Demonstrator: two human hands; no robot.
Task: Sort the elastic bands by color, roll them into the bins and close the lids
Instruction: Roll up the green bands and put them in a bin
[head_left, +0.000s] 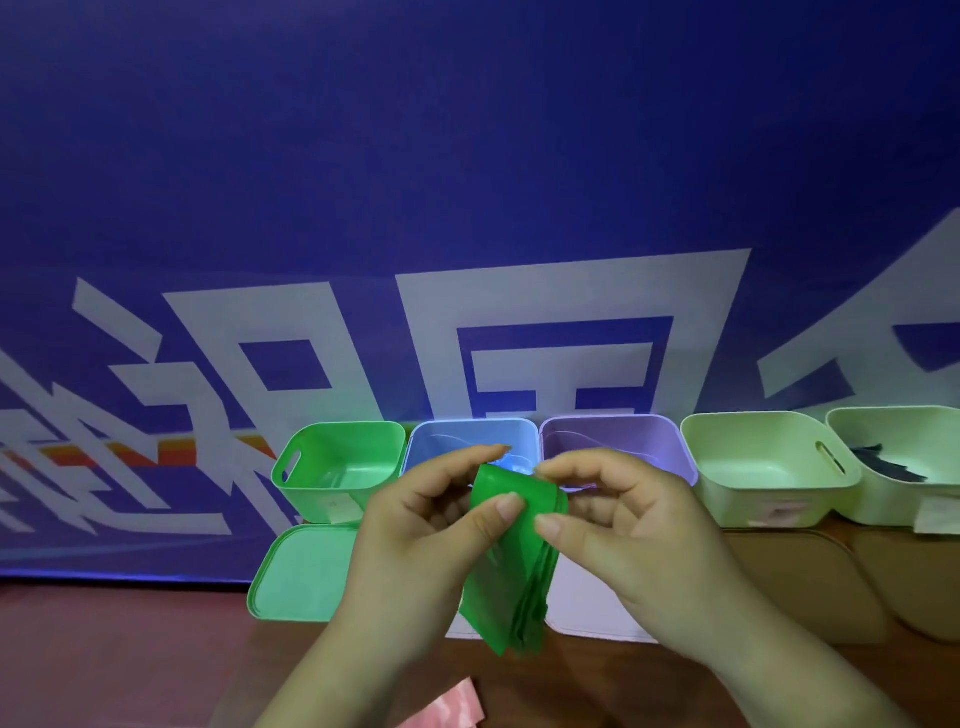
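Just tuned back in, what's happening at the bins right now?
A person holds a folded green band in both hands, the left hand and right hand pinching its upper end, in front of a row of open bins. The green bin stands at the left with the green lid lying before it. A dark band lies in the far-right bin, and a pink band shows at the near edge.

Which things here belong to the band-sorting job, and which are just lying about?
Job:
green band, gripped by left hand and right hand
green bin, green lid
blue bin, purple bin, pale green bin
far-right bin holding dark bands
pink band, bottom edge

Lying about:
blue banner behind the bins
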